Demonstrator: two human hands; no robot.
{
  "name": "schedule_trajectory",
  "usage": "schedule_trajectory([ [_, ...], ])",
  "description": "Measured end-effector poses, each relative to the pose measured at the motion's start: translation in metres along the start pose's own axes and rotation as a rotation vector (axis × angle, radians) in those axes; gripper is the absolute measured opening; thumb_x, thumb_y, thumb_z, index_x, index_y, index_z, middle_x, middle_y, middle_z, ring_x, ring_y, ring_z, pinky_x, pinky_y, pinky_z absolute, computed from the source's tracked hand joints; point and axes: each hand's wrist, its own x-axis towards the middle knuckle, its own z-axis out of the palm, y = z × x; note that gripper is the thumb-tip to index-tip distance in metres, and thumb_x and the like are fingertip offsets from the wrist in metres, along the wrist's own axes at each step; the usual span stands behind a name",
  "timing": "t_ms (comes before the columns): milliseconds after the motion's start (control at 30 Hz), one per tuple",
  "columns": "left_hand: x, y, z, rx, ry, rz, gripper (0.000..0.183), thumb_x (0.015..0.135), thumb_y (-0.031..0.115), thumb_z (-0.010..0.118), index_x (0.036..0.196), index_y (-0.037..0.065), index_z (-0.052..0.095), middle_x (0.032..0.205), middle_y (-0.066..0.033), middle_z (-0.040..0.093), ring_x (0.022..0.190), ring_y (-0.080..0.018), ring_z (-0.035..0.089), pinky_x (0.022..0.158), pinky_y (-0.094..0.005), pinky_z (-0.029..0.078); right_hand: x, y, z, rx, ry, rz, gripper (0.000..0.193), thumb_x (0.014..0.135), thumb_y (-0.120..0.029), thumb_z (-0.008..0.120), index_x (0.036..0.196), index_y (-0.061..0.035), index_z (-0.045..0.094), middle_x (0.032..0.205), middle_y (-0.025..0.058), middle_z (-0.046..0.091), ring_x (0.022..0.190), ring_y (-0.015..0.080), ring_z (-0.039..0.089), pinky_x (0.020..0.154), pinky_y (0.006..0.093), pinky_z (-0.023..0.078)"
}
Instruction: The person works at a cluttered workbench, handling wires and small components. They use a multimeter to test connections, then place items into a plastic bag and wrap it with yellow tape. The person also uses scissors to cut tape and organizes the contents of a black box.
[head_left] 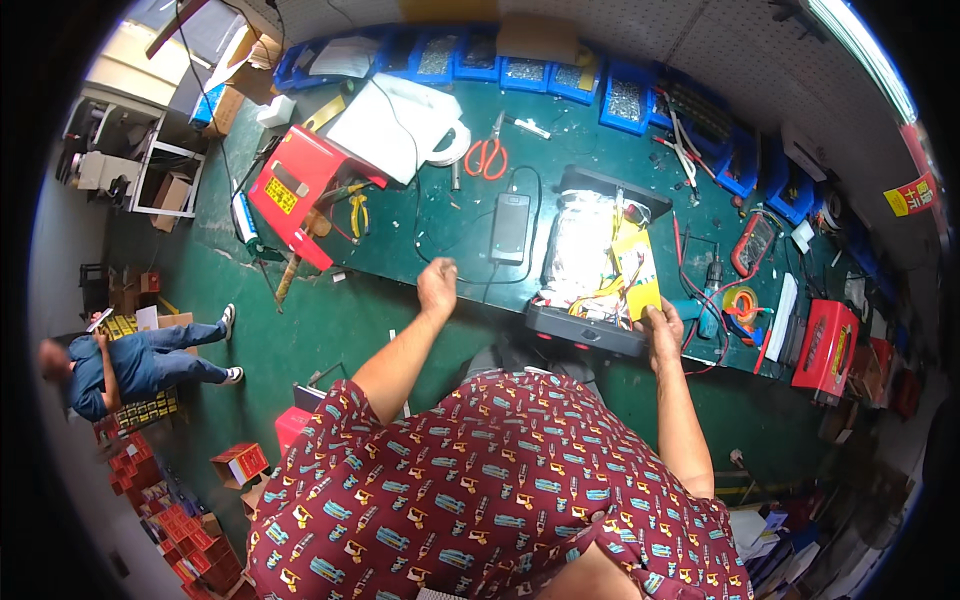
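The right hand (665,335) was pinched on the yellow card (641,272), over the open case (582,328) on the surface (390,256); the left hand (437,287) was curled together. A careless pull could catch the wires (601,294) and loosen them.

Head cam, L of pair, wide fisheye; looks dn at bench (385,242), fairly near.

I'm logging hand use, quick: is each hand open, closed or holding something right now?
Left hand: curled closed; nothing visible in it.
Right hand: closed on the lower edge of the yellow card.
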Motion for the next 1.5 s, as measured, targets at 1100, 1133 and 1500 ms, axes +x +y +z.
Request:
schedule_trajectory([
  [1100, -0.037, 0.231, 0.084, -0.201, -0.485, 0.318, 0.012, 0.090, 0.008, 0.061, 0.096, -0.002, 0.062, 0.072, -0.0045, 0.060, 0.065, -0.0082, 0.052, 0.060, -0.0279, 0.045, 0.047, -0.073, 0.042, -0.237, -0.372, -0.313, 0.048, 0.082, -0.004, 0.067, 0.126, 0.0074, 0.053, 0.108, 0.0165, 0.069, 0.097, 0.0192, 0.067, 0.087, 0.0320, 0.053],
  [1133, -0.042, 0.236, 0.089, -0.192, -0.468, 0.323, 0.011, 0.089, 0.008, 0.061, 0.094, -0.002, 0.062, 0.071, -0.0048, 0.060, 0.065, -0.0086, 0.051, 0.060, -0.0282, 0.045, 0.050, -0.072, 0.040, -0.231, -0.390, -0.313, 0.048, 0.081, -0.003, 0.067, 0.126, 0.0071, 0.053, 0.109, 0.0166, 0.069, 0.097, 0.0192, 0.067, 0.086, 0.0320, 0.053],
  [1500, -0.068, 0.244, 0.133, 0.113, -0.342, 0.324, 0.016, 0.089, 0.014, 0.065, 0.093, -0.001, 0.063, 0.074, -0.0132, 0.065, 0.067, -0.0166, 0.061, 0.066, -0.0331, 0.050, 0.073, -0.060, 0.035, -0.292, -0.515, -0.432, 0.037, 0.079, -0.003, 0.063, 0.115, 0.0077, 0.061, 0.106, 0.0157, 0.071, 0.099, 0.0184, 0.067, 0.089, 0.0299, 0.051],
])
